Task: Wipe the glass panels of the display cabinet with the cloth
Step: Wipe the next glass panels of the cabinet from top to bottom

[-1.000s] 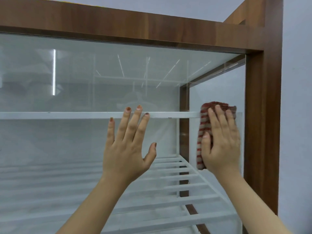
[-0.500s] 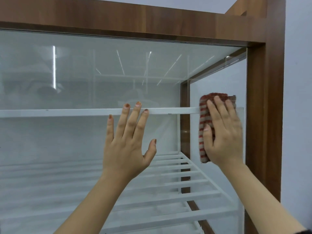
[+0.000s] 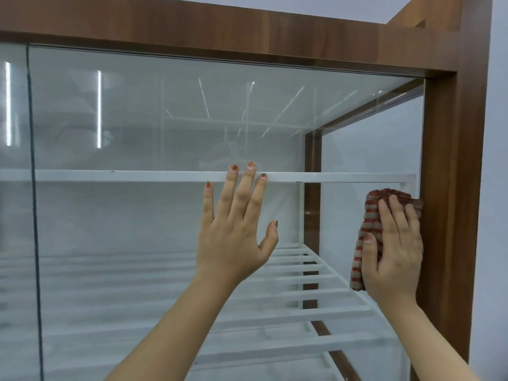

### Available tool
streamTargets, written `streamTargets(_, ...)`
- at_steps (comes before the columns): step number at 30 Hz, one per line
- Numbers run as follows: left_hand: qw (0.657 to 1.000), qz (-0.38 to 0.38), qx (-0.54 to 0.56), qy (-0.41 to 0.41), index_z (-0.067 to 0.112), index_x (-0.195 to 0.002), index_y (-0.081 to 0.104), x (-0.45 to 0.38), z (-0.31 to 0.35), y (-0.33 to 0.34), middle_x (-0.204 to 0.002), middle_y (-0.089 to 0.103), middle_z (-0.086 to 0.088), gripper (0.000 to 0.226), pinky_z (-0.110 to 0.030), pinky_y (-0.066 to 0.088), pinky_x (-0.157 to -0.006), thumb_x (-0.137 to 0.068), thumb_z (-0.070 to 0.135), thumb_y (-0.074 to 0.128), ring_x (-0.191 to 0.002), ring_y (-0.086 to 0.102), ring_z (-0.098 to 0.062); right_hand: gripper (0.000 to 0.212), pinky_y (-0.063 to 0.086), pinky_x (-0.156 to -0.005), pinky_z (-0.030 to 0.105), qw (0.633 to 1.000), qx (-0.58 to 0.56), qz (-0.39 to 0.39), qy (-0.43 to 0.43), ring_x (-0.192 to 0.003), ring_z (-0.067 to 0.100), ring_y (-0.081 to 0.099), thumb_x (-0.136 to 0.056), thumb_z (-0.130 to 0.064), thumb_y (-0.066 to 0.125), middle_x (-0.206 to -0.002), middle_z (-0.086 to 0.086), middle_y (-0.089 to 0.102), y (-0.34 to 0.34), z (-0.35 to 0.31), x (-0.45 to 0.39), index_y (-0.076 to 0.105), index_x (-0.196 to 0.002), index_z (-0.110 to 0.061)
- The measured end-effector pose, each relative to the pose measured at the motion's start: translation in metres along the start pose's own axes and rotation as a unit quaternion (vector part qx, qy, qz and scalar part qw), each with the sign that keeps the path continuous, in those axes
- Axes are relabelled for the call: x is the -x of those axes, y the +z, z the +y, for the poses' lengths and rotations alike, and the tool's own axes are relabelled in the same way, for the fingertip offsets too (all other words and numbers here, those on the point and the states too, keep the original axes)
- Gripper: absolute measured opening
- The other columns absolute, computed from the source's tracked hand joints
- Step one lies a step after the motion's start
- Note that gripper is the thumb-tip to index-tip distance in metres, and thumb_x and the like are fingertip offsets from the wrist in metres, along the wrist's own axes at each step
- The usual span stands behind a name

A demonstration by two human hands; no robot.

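Note:
The display cabinet has a dark wooden frame [image 3: 450, 188] and a large front glass panel [image 3: 154, 127]. My right hand [image 3: 393, 248] presses a red and grey striped cloth [image 3: 369, 229] flat against the glass, right beside the wooden right post. My left hand [image 3: 236, 232] lies flat on the glass near the middle, fingers spread, holding nothing. Its fingertips reach the level of the upper white shelf bar [image 3: 110, 176].
Behind the glass are white slatted shelves [image 3: 302, 314]. A vertical seam [image 3: 34, 204] between two glass panes runs down the left side. A pale wall [image 3: 497, 188] lies to the right of the cabinet post.
My right hand and the cloth have slid down the glass, from across the white shelf bar to below it, and closer to the right post. My left hand has stayed in place.

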State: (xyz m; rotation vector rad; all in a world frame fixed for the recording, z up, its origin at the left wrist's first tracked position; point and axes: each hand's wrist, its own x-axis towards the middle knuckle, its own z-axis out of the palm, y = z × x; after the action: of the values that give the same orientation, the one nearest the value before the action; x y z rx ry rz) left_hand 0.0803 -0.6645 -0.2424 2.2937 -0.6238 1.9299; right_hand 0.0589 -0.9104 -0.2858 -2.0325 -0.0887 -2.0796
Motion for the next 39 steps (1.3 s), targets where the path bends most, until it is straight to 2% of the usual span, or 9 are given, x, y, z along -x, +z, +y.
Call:
streamTargets(4, 1.0, -0.012, 0.011, 0.005, 0.012, -0.146, 0.025, 0.0, -0.002, -0.001, -0.154, 0.022, -0.008, 0.07, -0.05, 0.006, -0.114, -0.086, 0.046, 0.04, -0.143, 0.012, -0.026, 0.051, 0.023, -0.113, 0.047, 1.0, -0.027, 0.01, 0.012, -0.134, 0.03, 0.03, -0.101, -0.036, 0.024, -0.137, 0.017, 0.045, -0.001, -0.002, 0.001, 0.045, -0.132, -0.001)
streamTargets(8, 0.996, -0.037, 0.073, 0.032, 0.013, -0.147, 0.019, 0.0, -0.009, -0.01, -0.155, 0.017, -0.006, 0.071, -0.045, 0.001, -0.116, -0.088, 0.046, 0.04, -0.144, 0.006, -0.023, 0.055, 0.017, -0.115, 0.028, 0.996, -0.082, 0.007, 0.047, -0.133, 0.023, 0.03, -0.101, -0.039, 0.023, -0.134, 0.018, 0.048, -0.007, -0.019, 0.004, 0.047, -0.13, 0.0)
streamTargets(12, 0.986, -0.04, 0.151, 0.056, 0.015, -0.146, 0.017, 0.024, -0.043, -0.031, -0.154, 0.018, -0.004, 0.066, -0.04, 0.005, -0.116, -0.089, 0.04, 0.042, -0.143, 0.01, -0.019, 0.042, 0.033, -0.107, 0.047, 0.99, -0.139, 0.011, 0.019, -0.129, 0.021, 0.036, -0.101, -0.031, 0.027, -0.133, 0.014, 0.048, -0.002, -0.073, 0.017, 0.043, -0.132, -0.006)
streamTargets(15, 0.993, -0.029, 0.097, 0.057, 0.016, -0.144, 0.022, 0.061, -0.092, -0.047, -0.151, 0.021, -0.002, 0.063, -0.045, 0.01, -0.116, -0.089, 0.039, 0.043, -0.142, 0.017, -0.02, 0.034, 0.033, -0.106, 0.052, 0.98, -0.197, 0.003, -0.03, -0.132, 0.024, 0.035, -0.1, -0.014, 0.03, -0.134, 0.003, 0.044, 0.01, -0.129, 0.034, 0.042, -0.13, -0.005)
streamTargets(20, 1.0, -0.018, 0.004, 0.0, 0.015, -0.141, 0.029, 0.118, -0.177, -0.071, -0.15, 0.024, -0.005, 0.062, -0.047, 0.009, -0.115, -0.087, 0.042, 0.043, -0.14, 0.02, -0.024, 0.035, 0.027, -0.111, 0.042, 0.969, -0.237, -0.022, -0.067, -0.134, 0.027, 0.035, -0.097, -0.01, 0.034, -0.136, 0.008, 0.045, 0.037, -0.222, 0.072, 0.043, -0.13, -0.004)
streamTargets(25, 0.999, -0.024, -0.029, -0.03, 0.013, -0.141, 0.028, 0.145, -0.226, -0.082, -0.15, 0.022, -0.007, 0.067, -0.048, 0.007, -0.115, -0.085, 0.046, 0.043, -0.141, 0.017, -0.025, 0.038, 0.025, -0.111, 0.038, 0.953, -0.295, -0.056, -0.039, -0.136, 0.025, 0.032, -0.094, -0.008, 0.036, -0.137, 0.006, 0.046, 0.059, -0.287, 0.115, 0.047, -0.13, -0.006)
streamTargets(28, 0.999, -0.028, -0.025, -0.016, 0.013, -0.142, 0.027, 0.15, -0.242, -0.083, -0.151, 0.02, -0.005, 0.069, -0.049, 0.008, -0.115, -0.085, 0.048, 0.043, -0.141, 0.016, -0.024, 0.041, 0.024, -0.11, 0.043, 0.964, -0.247, -0.076, -0.055, -0.138, 0.024, 0.029, -0.092, -0.011, 0.038, -0.14, 0.005, 0.044, 0.072, -0.315, 0.133, 0.044, -0.133, -0.014)
streamTargets(34, 1.0, 0.0, -0.027, 0.007, 0.013, -0.142, 0.027, 0.151, -0.247, -0.074, -0.151, 0.021, -0.006, 0.069, -0.049, 0.007, -0.115, -0.086, 0.051, 0.042, -0.141, 0.017, -0.024, 0.043, 0.015, -0.112, 0.037, 0.993, -0.07, -0.058, -0.071, -0.139, 0.021, 0.024, -0.093, -0.024, 0.039, -0.145, 0.001, 0.036, 0.089, -0.352, 0.136, 0.042, -0.136, -0.021)
streamTargets(39, 0.999, 0.018, -0.036, 0.012, 0.013, -0.143, 0.028, 0.153, -0.25, -0.071, -0.151, 0.022, -0.006, 0.069, -0.05, 0.009, -0.114, -0.087, 0.049, 0.043, -0.141, 0.018, -0.024, 0.044, 0.023, -0.108, 0.041, 0.989, -0.008, -0.053, -0.135, -0.138, 0.022, 0.025, -0.096, -0.029, 0.035, -0.146, 0.001, 0.034, 0.096, -0.356, 0.106, 0.04, -0.139, -0.02)
